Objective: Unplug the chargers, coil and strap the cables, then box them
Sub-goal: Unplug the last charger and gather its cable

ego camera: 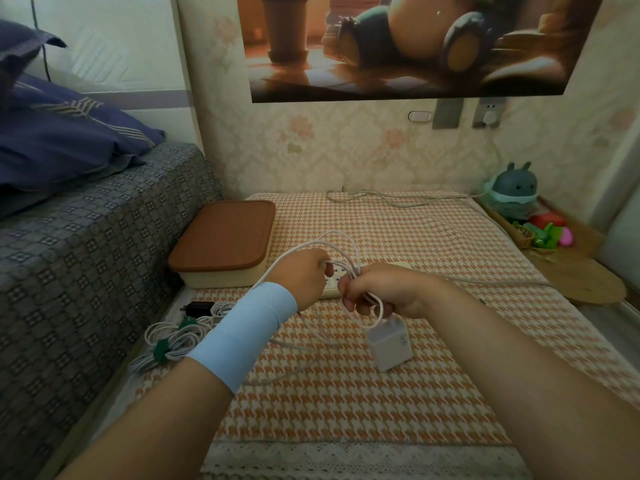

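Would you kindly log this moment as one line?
step: coiling; left hand: grips looped white cable; right hand: pinches cable above white charger; box: lid on

Box point(221, 237) left of power strip point(330, 284)

The power strip point(331, 287) is mostly hidden behind the left hand point(304, 275) and right hand point(377, 289); the top edge crops the poster point(398, 46).
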`<act>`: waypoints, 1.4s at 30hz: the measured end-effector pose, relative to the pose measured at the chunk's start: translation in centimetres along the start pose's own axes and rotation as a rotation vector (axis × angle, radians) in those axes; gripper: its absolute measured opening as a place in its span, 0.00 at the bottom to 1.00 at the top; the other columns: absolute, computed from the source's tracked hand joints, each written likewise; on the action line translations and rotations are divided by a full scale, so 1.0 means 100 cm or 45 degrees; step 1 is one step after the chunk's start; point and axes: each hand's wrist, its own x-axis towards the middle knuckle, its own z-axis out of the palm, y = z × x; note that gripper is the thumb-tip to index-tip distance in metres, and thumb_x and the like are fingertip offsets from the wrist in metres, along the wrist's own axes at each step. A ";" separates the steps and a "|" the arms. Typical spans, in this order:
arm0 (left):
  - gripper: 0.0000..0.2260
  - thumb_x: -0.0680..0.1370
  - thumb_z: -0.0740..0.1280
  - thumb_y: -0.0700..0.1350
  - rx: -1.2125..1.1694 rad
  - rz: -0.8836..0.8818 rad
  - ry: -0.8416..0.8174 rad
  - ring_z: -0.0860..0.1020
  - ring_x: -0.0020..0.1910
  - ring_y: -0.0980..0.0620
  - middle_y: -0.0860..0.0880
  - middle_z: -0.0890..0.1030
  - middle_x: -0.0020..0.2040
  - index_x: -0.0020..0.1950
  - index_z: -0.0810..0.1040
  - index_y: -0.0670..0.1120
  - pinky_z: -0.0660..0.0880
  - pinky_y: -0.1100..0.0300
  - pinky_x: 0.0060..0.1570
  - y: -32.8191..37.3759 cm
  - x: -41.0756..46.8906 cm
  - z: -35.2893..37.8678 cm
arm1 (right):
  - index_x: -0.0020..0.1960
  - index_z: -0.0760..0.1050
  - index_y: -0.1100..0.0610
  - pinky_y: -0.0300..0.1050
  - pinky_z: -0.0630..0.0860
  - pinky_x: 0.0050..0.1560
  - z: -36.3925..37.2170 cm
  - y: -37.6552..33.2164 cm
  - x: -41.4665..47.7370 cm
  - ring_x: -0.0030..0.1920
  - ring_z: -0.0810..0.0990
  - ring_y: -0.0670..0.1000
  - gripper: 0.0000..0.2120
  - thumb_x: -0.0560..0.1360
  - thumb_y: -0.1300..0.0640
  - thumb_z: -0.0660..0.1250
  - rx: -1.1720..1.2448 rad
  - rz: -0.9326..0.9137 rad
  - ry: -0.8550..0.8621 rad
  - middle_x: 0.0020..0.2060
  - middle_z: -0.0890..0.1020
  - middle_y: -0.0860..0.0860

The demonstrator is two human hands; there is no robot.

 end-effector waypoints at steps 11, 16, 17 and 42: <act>0.12 0.85 0.54 0.48 0.076 0.052 0.230 0.78 0.40 0.49 0.51 0.80 0.45 0.51 0.77 0.52 0.75 0.55 0.39 -0.003 -0.006 0.000 | 0.45 0.77 0.60 0.65 0.72 0.69 -0.009 0.004 -0.005 0.40 0.84 0.53 0.08 0.82 0.60 0.64 0.484 -0.026 -0.353 0.37 0.81 0.53; 0.14 0.82 0.60 0.50 0.115 -0.068 -0.083 0.77 0.58 0.46 0.46 0.77 0.62 0.67 0.73 0.50 0.76 0.50 0.57 -0.012 -0.004 0.003 | 0.63 0.75 0.60 0.47 0.81 0.32 -0.009 0.004 -0.006 0.23 0.66 0.44 0.11 0.85 0.57 0.59 0.472 0.199 -0.153 0.31 0.69 0.49; 0.24 0.81 0.63 0.53 0.258 -0.083 -0.194 0.70 0.69 0.44 0.44 0.70 0.72 0.75 0.64 0.47 0.71 0.49 0.65 -0.014 -0.005 0.005 | 0.64 0.75 0.60 0.41 0.75 0.26 -0.010 0.005 -0.005 0.22 0.64 0.44 0.12 0.85 0.57 0.59 0.439 0.206 -0.057 0.30 0.69 0.49; 0.46 0.67 0.78 0.58 0.003 0.497 -0.201 0.67 0.72 0.50 0.55 0.68 0.75 0.79 0.56 0.58 0.62 0.49 0.73 0.015 -0.025 -0.018 | 0.55 0.75 0.56 0.47 0.72 0.31 0.014 -0.033 -0.012 0.27 0.65 0.50 0.06 0.80 0.58 0.62 -0.219 0.172 0.095 0.35 0.69 0.54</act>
